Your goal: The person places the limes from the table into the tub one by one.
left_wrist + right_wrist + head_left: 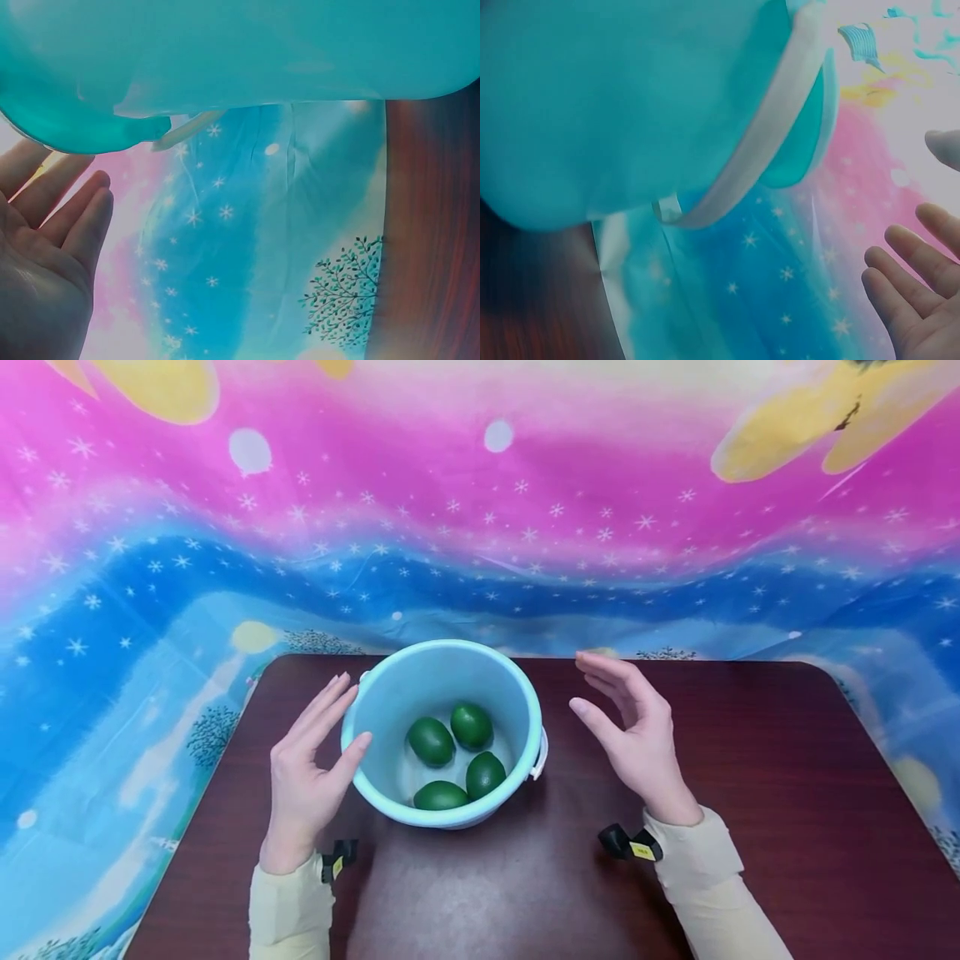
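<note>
A light blue bucket (401, 689) stands upright on the table, with several smooth dark green limes (432, 742) lying at its bottom. Its white handle (761, 139) hangs down on the right side. My left hand (311, 777) is at the bucket's left rim, fingers extended and thumb apart; whether it touches the rim I cannot tell. In the left wrist view, those fingers (82, 217) appear just below the rim. To the right of the bucket, my right hand (633, 727) is raised in the air, fingers loosely bent, holding nothing.
The dark reddish-brown table (780, 777) has rounded far corners. Behind and beside it hangs a pink and blue cloth (420, 518) with snowflakes. Each wrist wears a small black camera (617, 842).
</note>
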`<state>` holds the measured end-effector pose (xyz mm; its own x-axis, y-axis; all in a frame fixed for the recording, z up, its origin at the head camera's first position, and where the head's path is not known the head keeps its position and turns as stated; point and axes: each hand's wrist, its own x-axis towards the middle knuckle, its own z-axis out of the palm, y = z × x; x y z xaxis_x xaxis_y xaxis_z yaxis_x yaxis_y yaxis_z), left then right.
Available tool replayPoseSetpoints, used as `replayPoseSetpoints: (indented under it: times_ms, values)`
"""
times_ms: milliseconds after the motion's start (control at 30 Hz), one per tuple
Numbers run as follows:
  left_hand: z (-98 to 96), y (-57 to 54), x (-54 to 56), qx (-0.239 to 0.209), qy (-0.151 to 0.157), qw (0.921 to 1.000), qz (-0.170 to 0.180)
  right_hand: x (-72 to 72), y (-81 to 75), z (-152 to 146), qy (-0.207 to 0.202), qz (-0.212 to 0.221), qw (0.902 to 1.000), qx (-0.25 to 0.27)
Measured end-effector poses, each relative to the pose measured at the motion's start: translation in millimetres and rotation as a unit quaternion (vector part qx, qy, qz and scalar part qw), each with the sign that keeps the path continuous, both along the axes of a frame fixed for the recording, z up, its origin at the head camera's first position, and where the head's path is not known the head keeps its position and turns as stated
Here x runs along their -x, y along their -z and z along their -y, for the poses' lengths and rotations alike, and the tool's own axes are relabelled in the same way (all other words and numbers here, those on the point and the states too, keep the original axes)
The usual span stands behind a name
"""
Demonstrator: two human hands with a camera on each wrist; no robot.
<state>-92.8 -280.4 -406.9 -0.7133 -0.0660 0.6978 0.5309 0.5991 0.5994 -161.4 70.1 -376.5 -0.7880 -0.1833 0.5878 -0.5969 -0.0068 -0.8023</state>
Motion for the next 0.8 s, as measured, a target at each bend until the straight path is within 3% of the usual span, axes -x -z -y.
replayPoseSetpoints:
  times_ms: [233,467,800]
  values:
    - [-3.0,-4.7,-2.2,0.006,-0.024,0.9995,-0.018,1.2,3.6,-14.4,0.013,-0.007,0.9998,0.011]
    - [-4.0,-6.4,-4.7,0.029,-0.02,0.9993,-0.011,1.9,1.5,-24.9,0.028,-0.006,0.9995,0.011]
    - [-22.8,-34.9,0.3,0.057,-0.015,0.9982,-0.01,7.2,-4.5,-37.9,0.055,-0.02,0.9982,0.009]
